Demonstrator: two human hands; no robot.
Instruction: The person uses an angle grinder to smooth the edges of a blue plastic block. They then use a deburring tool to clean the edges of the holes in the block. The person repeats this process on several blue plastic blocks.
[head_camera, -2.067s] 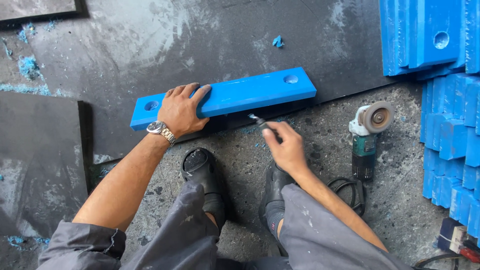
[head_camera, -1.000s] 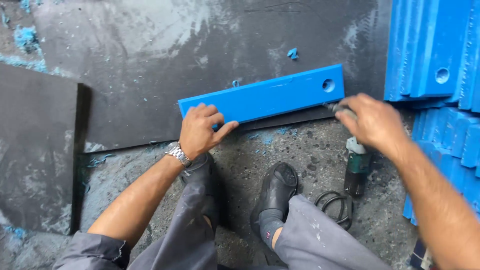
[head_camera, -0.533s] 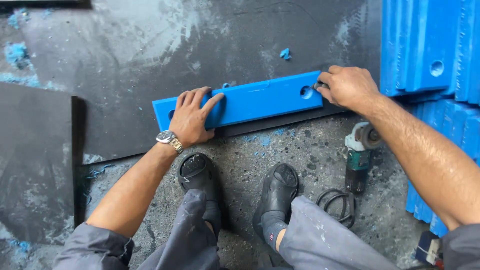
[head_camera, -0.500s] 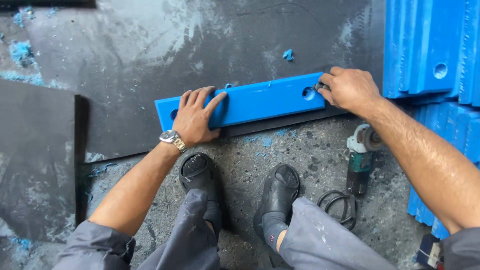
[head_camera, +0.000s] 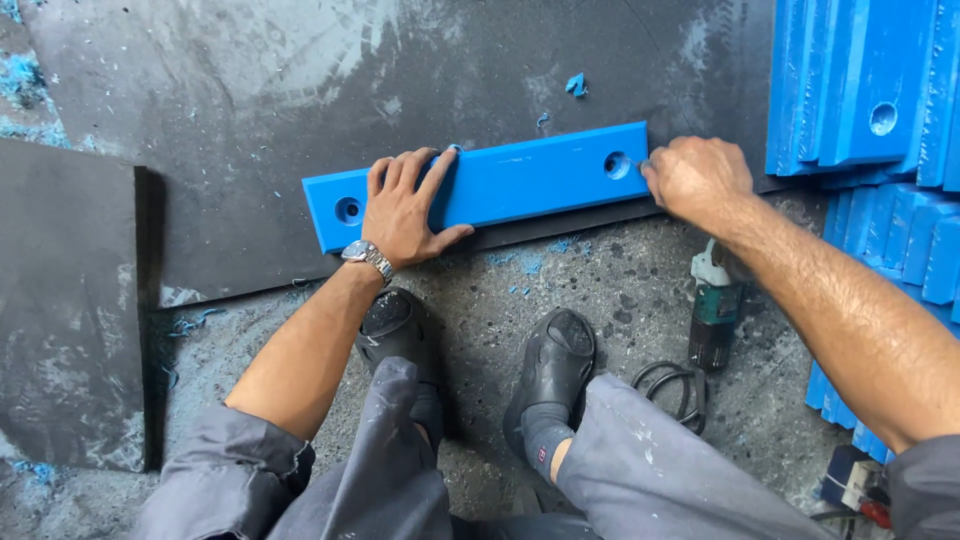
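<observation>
left hand flat, fingers spread on blue bar | right hand clenched at bar's right end | bar along dark sheet front edge; grinder nearby

Blue stack crowding right; grinder below.

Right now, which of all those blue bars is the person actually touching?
The blue bar lying flat alone on the dark sheet: left hand presses it, right hand at its end. The others are stacked at right.
</observation>
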